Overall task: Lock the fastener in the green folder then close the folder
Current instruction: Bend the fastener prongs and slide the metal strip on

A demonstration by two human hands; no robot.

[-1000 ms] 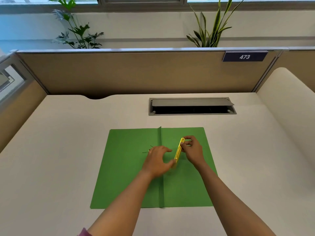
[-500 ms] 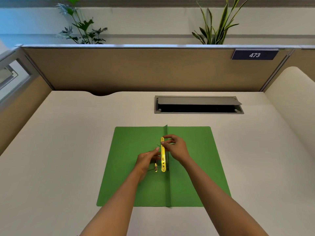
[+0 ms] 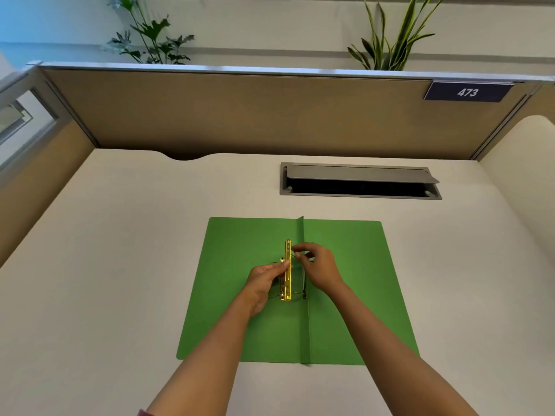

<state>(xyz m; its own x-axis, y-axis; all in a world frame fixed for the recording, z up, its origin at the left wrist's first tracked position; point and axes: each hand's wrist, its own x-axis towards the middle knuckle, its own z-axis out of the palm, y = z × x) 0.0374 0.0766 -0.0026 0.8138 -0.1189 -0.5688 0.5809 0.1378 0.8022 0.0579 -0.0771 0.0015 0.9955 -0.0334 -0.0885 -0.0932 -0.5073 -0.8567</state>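
Setting: cream cubicle desk (image 3: 105, 280) with tan partition behind; all places given from the green folder (image 3: 354, 289).

Green folder: lies open and flat at desk centre, spine fold upright along its middle. Thin card, judged light and floppy; best closed by lifting one outer edge.

Fastener bar (image 3: 288, 270): gold metal strip, just left of the spine fold. Judged light, stiff, slick; hold by its long edges. Thin dark prongs beside it look easily bent.

Left hand (image 3: 261, 285): fingers pinched narrow on the bar's middle.

Right hand (image 3: 319, 270): fingertips closed narrow at the bar's upper part; whether on bar or prong, cannot tell.

Surroundings: grey cable hatch (image 3: 360, 181) beyond the folder, well apart; number plate 473 (image 3: 468, 92) on partition; plants behind. Nothing obstructs closing.
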